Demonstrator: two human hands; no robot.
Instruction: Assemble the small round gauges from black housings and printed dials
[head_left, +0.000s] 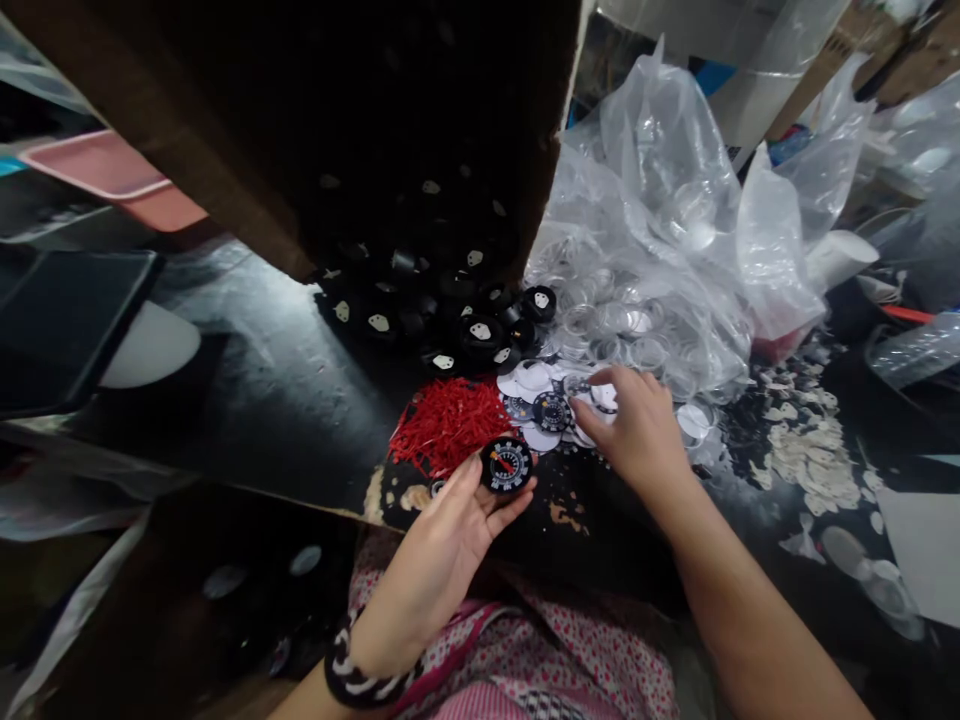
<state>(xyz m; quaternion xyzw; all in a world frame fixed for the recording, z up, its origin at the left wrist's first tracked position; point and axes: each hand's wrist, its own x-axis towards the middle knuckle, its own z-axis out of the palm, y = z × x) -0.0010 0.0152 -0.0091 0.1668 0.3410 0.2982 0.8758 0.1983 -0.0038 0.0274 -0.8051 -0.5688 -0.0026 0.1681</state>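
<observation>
My left hand [450, 535] holds a small round dial gauge [507, 466] with a black face, white marks and a red needle, its face turned up. My right hand [637, 425] is over a pile of printed dial discs [551, 411], thumb and forefinger apart. A clear round piece shows by those fingertips; whether they touch it is hard to make out. Right behind the gauge lies a heap of red needles [450, 425]. Black round housings [480, 330] with pale plates spill from a large box beyond. White discs [534, 378] lie among the dials.
A large dark-sided box [255, 170] stands at the back. Clear plastic bags [667, 170] and loose clear covers [652, 345] crowd the back right. Pale flat plates [814, 455] are piled at right. A pink tray [112, 170] and a dark panel [67, 325] are at left.
</observation>
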